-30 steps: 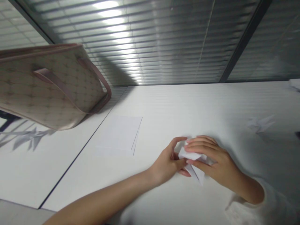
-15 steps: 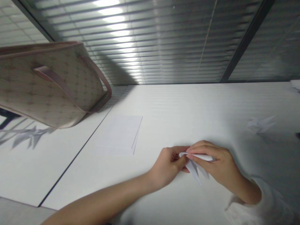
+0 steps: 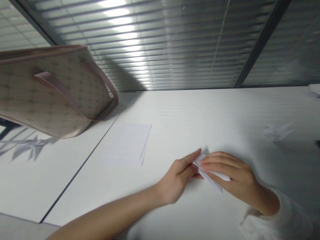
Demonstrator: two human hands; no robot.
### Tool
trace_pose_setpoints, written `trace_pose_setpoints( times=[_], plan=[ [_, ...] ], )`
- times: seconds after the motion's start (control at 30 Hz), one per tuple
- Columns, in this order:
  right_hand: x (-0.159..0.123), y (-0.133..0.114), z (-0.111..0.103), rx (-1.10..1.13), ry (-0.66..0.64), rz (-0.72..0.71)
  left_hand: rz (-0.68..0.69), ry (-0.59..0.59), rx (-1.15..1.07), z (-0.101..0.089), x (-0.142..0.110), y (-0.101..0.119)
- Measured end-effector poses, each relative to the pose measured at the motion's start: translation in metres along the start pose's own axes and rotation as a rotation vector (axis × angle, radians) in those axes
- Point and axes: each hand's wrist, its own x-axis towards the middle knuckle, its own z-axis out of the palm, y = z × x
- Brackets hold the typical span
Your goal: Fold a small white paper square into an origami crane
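Observation:
A small folded piece of white paper (image 3: pixel 212 178) lies low over the white table (image 3: pixel 190 113), held between both hands. My left hand (image 3: pixel 178 176) pinches its left end, index finger stretched along the top edge. My right hand (image 3: pixel 233 178) lies over the right part, fingers pressed together on the paper. Pointed flaps stick out below the fingers.
A stack of white square sheets (image 3: pixel 128 144) lies left of my hands. A beige patterned handbag (image 3: pixel 52 88) with pink straps stands at the back left. A finished folded paper figure (image 3: pixel 277 132) rests at the right. Window blinds rise behind the table.
The folded paper has been turned and flattened closer to the table. My left index finger has stretched out along its edge; my right fingers have shifted over it.

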Motion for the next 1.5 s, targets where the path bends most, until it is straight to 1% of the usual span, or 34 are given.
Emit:
trace_pose_setpoints(
  times=[0.17,0.27,0.5,0.63,0.8,1.03,1.13,1.2,1.33,1.5],
  plan=[
    [0.000,0.000,-0.006,-0.126,-0.100,-0.133,0.013,-0.054,-0.139,-0.001,0.000,0.001],
    [0.002,-0.001,-0.007,-0.178,-0.117,-0.188,-0.006,-0.073,-0.197,-0.001,0.001,0.000],
    [0.011,-0.007,-0.010,-0.256,-0.123,-0.306,-0.042,-0.067,-0.137,0.000,0.000,0.002],
    [0.011,-0.007,-0.011,-0.272,-0.139,-0.319,-0.071,-0.054,-0.162,0.000,0.002,0.003],
    [0.008,-0.006,-0.010,-0.293,-0.151,-0.319,-0.088,-0.079,-0.247,-0.002,0.003,0.002],
    [0.007,-0.008,-0.009,-0.341,-0.166,-0.332,-0.063,-0.093,-0.201,0.001,0.002,0.004],
    [0.005,-0.006,-0.005,-0.342,-0.173,-0.339,-0.052,-0.079,-0.189,0.001,0.001,0.003],
    [0.005,-0.004,-0.001,-0.318,-0.168,-0.325,-0.066,-0.067,-0.229,0.001,0.002,0.001],
    [0.003,-0.001,0.002,-0.259,-0.128,-0.293,-0.143,0.012,-0.374,0.000,0.008,0.000],
    [0.001,-0.001,0.002,-0.259,-0.162,-0.303,-0.202,0.054,-0.405,0.000,0.013,0.001]
  ],
)
